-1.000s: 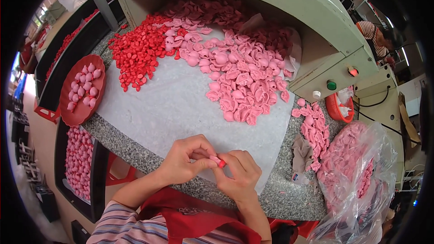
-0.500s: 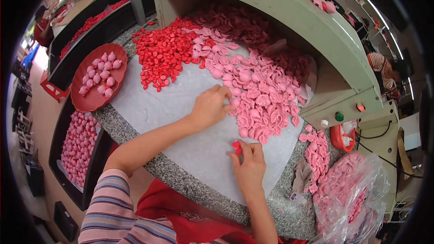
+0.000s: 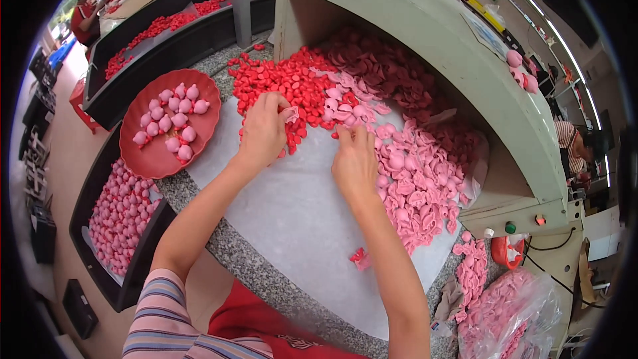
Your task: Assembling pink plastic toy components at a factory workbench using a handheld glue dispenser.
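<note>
At the right edge of the heap of small red pieces [image 3: 292, 73], my left hand [image 3: 260, 131] is closed, pinching a pink soft-looking piece [image 3: 290, 115] between thumb and fingers. My right hand [image 3: 355, 163] is at the near edge of the heap of pink hollow pieces [image 3: 413, 189], its fingers bent together. A red bit shows beside its fingertips, but what they grip is hidden. Below my right forearm, a pink piece with red in it [image 3: 360, 259] lies on the white sheet [image 3: 292, 216].
To the left, a red scalloped bowl [image 3: 136, 156] holds several pink round pieces with small tips. Beneath it stands a black bin [image 3: 143, 242] of similar pieces. A pale green machine housing [image 3: 412, 6] arches over the heaps. A clear plastic bag [image 3: 531, 312] of pink pieces sits at right.
Both hands have moved away from me to the heaps. My left hand now has a pink piece. The red piece has left my right hand's earlier place; a pink-and-red piece now lies near there.
</note>
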`<state>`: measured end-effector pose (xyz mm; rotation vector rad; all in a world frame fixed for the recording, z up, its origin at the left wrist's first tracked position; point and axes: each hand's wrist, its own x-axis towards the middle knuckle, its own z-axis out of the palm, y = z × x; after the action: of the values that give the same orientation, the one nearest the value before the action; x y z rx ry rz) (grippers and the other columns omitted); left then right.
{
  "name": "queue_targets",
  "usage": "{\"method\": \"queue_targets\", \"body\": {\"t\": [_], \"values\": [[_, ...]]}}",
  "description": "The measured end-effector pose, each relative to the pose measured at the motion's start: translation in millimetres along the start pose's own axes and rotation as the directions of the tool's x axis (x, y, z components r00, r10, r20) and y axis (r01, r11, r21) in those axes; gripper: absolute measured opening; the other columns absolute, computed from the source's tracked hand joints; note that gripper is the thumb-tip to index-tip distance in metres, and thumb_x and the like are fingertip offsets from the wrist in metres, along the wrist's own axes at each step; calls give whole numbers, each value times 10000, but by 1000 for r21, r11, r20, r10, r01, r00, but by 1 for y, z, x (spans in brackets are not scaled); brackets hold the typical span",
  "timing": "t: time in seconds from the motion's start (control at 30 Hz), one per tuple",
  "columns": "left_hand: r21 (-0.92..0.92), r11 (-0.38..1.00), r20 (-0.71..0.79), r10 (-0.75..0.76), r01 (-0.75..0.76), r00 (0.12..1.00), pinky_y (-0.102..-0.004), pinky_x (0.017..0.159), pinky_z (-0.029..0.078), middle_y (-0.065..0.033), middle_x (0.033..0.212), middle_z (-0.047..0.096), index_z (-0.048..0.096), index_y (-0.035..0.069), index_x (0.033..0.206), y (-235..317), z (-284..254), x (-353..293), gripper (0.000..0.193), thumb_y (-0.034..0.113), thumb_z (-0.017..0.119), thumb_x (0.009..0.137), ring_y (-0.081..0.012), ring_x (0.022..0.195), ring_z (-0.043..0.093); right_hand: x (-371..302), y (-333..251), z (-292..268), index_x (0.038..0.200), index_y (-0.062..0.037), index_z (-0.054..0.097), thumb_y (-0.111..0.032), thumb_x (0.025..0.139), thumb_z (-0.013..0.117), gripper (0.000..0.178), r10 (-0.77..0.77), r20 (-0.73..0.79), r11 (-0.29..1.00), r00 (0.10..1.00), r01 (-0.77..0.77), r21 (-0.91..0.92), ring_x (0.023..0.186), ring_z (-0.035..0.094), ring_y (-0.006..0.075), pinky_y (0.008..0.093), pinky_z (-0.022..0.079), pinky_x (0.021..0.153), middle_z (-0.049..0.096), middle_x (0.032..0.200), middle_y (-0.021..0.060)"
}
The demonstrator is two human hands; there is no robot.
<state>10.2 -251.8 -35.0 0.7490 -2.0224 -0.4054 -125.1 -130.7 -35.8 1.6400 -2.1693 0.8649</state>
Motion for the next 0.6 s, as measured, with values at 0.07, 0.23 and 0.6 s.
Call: {"method": "queue_targets", "body": {"t": [0.07, 0.23, 0.6], "values": [[-44, 998, -8, 40, -40, 999, -393, 741, 399, -183, 953, 519, 449, 6, 894, -8, 10, -1, 149, 44, 549, 790, -344, 886, 507, 19, 5, 19, 914, -35, 595, -56, 698, 561, 221, -65, 140, 955, 988, 102, -278, 913, 473, 263, 368, 419, 740, 517, 916, 85], [-125, 992, 186, 35, -12, 982, -408, 761, 405, -198, 984, 539, 437, 12, 881, 13, 10, -31, 148, 10, 546, 781, -351, 908, 519, 20, 12, 20, 816, -48, 580, -96, 704, 525, 134, -240, 290, 885, 927, 331, -327, 888, 474, 236, 367, 406, 713, 507, 885, 80], [-8, 997, 25, -70, 70, 997, -438, 724, 345, -123, 809, 545, 439, 51, 858, -49, 34, 43, 86, 57, 496, 793, -302, 837, 531, 37, 12, 15, 771, -52, 557, -129, 699, 535, 108, -327, 275, 834, 904, 413, -365, 859, 473, 222, 357, 380, 705, 515, 823, 72]]}}
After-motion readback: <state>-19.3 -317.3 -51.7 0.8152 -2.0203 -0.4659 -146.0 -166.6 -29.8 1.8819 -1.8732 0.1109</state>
